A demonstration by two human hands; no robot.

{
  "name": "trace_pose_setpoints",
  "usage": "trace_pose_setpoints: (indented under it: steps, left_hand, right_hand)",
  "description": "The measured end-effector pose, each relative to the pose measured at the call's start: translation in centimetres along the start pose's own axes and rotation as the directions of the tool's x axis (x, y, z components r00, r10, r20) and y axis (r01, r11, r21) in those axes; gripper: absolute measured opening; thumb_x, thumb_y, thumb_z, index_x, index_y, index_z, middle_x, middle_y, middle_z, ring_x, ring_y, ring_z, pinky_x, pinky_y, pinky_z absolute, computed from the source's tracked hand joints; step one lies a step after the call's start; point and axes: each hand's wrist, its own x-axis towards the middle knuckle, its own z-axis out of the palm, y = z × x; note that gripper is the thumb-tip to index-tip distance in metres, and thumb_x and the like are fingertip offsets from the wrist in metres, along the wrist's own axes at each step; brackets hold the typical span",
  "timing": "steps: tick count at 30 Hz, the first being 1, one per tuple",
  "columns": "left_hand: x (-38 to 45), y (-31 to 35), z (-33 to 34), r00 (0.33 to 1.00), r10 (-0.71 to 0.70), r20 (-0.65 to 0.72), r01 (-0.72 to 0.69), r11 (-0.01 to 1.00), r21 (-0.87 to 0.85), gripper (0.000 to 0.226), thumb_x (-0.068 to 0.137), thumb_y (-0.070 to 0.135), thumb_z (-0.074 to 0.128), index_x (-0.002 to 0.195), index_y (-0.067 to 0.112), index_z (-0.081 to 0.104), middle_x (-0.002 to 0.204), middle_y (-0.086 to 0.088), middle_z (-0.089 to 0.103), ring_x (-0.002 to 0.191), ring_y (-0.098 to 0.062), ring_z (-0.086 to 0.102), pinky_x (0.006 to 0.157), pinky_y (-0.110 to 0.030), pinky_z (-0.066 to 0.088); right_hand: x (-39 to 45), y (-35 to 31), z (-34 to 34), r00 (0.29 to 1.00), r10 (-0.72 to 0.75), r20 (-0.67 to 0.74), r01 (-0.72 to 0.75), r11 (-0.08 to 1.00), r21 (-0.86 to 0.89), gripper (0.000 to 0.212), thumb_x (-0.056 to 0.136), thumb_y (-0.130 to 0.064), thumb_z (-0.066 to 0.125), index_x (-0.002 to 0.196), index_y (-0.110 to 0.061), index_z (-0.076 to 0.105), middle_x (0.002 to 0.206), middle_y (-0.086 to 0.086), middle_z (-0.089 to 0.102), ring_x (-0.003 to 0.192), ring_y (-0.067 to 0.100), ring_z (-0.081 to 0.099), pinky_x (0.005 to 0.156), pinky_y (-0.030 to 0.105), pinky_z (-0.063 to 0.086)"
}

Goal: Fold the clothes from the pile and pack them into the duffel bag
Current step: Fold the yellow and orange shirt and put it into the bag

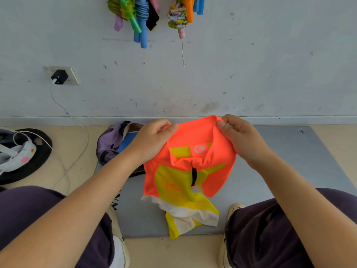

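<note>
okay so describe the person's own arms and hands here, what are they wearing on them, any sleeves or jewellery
Both arms are bare from the bottom edge of the picture to the fingers, with no sleeve in view. The left hand and the right hand wear no gloves, and no ring, watch or bracelet shows. The nails look short and unpainted.

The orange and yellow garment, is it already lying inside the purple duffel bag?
No, both hands hold the orange and yellow garment above the grey mat.

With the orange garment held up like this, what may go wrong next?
1. The left hand and right hand pinch only the top edge of the orange and yellow garment; it may slip.
2. Its bunched lower part on the grey mat may fold crookedly.
3. The purple duffel bag looks only partly open.
</note>
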Motion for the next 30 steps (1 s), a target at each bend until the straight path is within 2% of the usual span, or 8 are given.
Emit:
trace_pose_setpoints:
  steps: [3,7,11,14,18,21,24,30]
  left_hand:
    - [-0.1,0.1,-0.9,0.963,-0.092,0.253,0.146,0.968,-0.204,0.049,0.072,0.064,0.068,0.090,0.018,0.073,0.085,0.007,0.070,0.078,-0.005,0.064,0.072,-0.022,0.048]
    - [-0.5,-0.7,-1.4,0.849,-0.158,0.504,0.183,0.983,-0.001,0.056,0.072,0.048,0.080,0.109,0.006,0.070,0.108,-0.026,0.067,0.095,-0.022,0.059,0.101,-0.057,0.042]
    - [-0.7,-0.9,-0.4,0.934,-0.112,0.338,0.197,0.953,-0.229,0.036,0.080,0.042,0.068,0.104,0.017,0.074,0.111,-0.006,0.073,0.103,-0.016,0.067,0.104,-0.042,0.047]
    - [-0.3,-0.4,-0.6,0.987,-0.091,0.136,0.139,0.905,-0.401,0.027,0.086,0.045,0.066,0.092,0.020,0.074,0.092,0.004,0.073,0.083,-0.009,0.065,0.078,-0.025,0.050]
    - [-0.2,0.1,-1.4,0.985,0.084,-0.150,-0.095,0.993,-0.065,0.043,0.094,0.044,0.053,0.071,0.008,0.050,0.062,0.006,0.042,0.058,-0.007,0.038,0.055,-0.024,0.028]
    - [-0.4,0.0,-1.5,0.965,0.196,-0.177,-0.167,0.972,0.168,0.043,0.100,0.037,0.051,0.073,0.004,0.045,0.060,0.003,0.038,0.055,-0.007,0.036,0.052,-0.026,0.027]
    - [-0.5,-0.2,-1.6,0.961,0.202,-0.188,-0.159,0.962,0.222,0.044,0.101,0.034,0.051,0.071,0.003,0.044,0.060,-0.001,0.038,0.056,-0.011,0.036,0.054,-0.030,0.027]
    - [-0.2,0.1,-1.7,0.985,-0.023,-0.170,-0.002,0.989,-0.148,0.053,0.098,0.037,0.056,0.081,-0.013,0.050,0.072,-0.006,0.039,0.066,-0.018,0.033,0.060,-0.033,0.024]
  right_hand:
    - [0.2,0.0,-0.4,0.995,-0.004,-0.098,0.008,0.999,0.041,0.034,0.100,-0.029,0.052,0.066,-0.028,0.056,0.058,-0.016,0.045,0.056,0.003,0.039,0.052,0.021,0.033]
    - [0.4,0.2,-1.2,0.984,0.057,-0.171,-0.021,0.978,0.206,0.033,0.100,-0.027,0.052,0.067,-0.024,0.052,0.061,-0.008,0.044,0.058,0.006,0.039,0.054,0.026,0.033]
    - [0.4,0.3,-1.2,0.990,0.083,-0.116,-0.062,0.983,0.174,0.032,0.100,-0.029,0.052,0.069,-0.019,0.055,0.064,-0.002,0.046,0.060,0.008,0.041,0.057,0.029,0.034]
    - [0.1,0.1,-1.3,0.991,0.131,0.011,-0.131,0.989,0.066,0.045,0.092,-0.047,0.059,0.080,-0.004,0.061,0.073,0.007,0.058,0.068,0.017,0.052,0.068,0.034,0.040]
    - [-0.5,-0.7,-1.8,0.890,0.221,0.398,-0.157,0.969,-0.189,0.051,0.065,-0.054,0.080,0.095,-0.014,0.070,0.089,-0.001,0.075,0.080,0.017,0.071,0.072,0.030,0.055]
    - [-0.3,0.1,-2.0,0.878,0.287,0.384,-0.120,0.907,-0.403,0.042,0.066,-0.047,0.084,0.088,-0.013,0.072,0.082,-0.004,0.073,0.078,0.019,0.068,0.075,0.031,0.054]
    - [-0.2,0.7,-2.2,0.919,0.214,0.330,-0.155,0.968,-0.198,0.034,0.081,-0.037,0.072,0.098,-0.008,0.073,0.100,0.010,0.075,0.099,0.029,0.069,0.096,0.045,0.052]
    - [0.0,0.6,-1.7,0.949,0.206,0.238,-0.269,0.923,0.273,0.039,0.082,-0.046,0.061,0.097,-0.012,0.074,0.100,0.012,0.075,0.089,0.022,0.073,0.070,0.029,0.058]
